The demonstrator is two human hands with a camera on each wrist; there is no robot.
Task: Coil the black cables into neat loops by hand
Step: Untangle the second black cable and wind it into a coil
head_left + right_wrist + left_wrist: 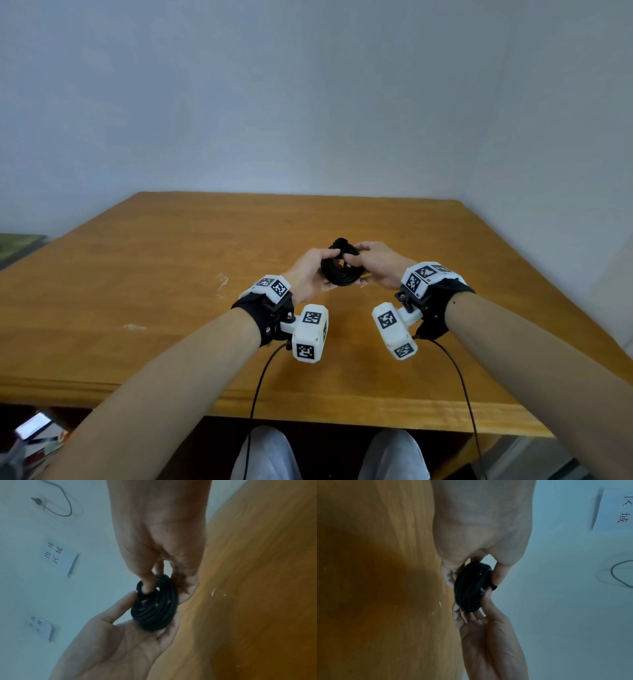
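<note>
A black cable (342,270), wound into a tight small coil, is held just above the middle of the wooden table (171,274). My left hand (320,270) cups the coil's left side, fingers under it and thumb on top. My right hand (364,265) grips the right side. In the right wrist view the right thumb (148,585) presses on the upper part of the coil (154,609), beside its centre hole, while the left palm (130,642) cradles it from below. The left wrist view shows the coil (471,588) edge-on between both hands. No loose end shows.
Scraps of tape (222,284) lie on the table left of the hands. Pale walls close the table's far and right edges, with paper notes (58,555) and a thin wire (65,507) on one. Wrist-camera leads (260,383) hang over the near edge.
</note>
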